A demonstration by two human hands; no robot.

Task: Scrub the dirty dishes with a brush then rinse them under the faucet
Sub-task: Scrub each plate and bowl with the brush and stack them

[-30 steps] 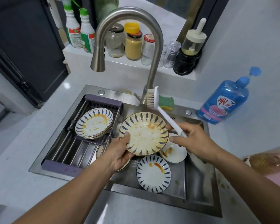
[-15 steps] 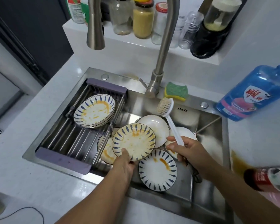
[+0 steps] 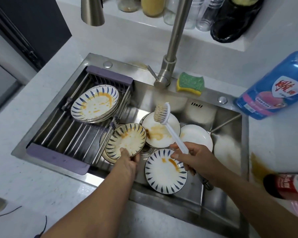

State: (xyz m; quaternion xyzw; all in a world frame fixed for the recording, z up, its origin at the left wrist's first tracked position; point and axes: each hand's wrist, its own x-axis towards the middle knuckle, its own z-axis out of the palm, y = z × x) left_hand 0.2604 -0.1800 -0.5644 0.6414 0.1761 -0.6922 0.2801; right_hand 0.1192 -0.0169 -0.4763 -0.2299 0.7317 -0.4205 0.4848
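My left hand (image 3: 128,163) grips the near rim of a stained blue-striped plate (image 3: 127,140), tilted low in the steel sink (image 3: 187,208). My right hand (image 3: 194,160) holds the white handle of a dish brush (image 3: 169,125), its bristle head raised over a plain white plate (image 3: 159,133) smeared with sauce. Another striped plate (image 3: 165,172) lies flat in the basin under my right hand. A stack of dirty striped plates (image 3: 95,104) rests on the drain rack (image 3: 58,152). The faucet (image 3: 172,48) arches over the basin with no water running.
A green and yellow sponge (image 3: 190,83) lies on the sink ledge behind the faucet base. A blue soap bottle (image 3: 272,88) stands at the right, with a red-labelled bottle (image 3: 286,186) near a sauce spill (image 3: 258,166). Jars line the back shelf.
My left hand has lowered the striped plate from in front of the faucet down into the basin. The brush has come down with my right hand. My view has tipped downward.
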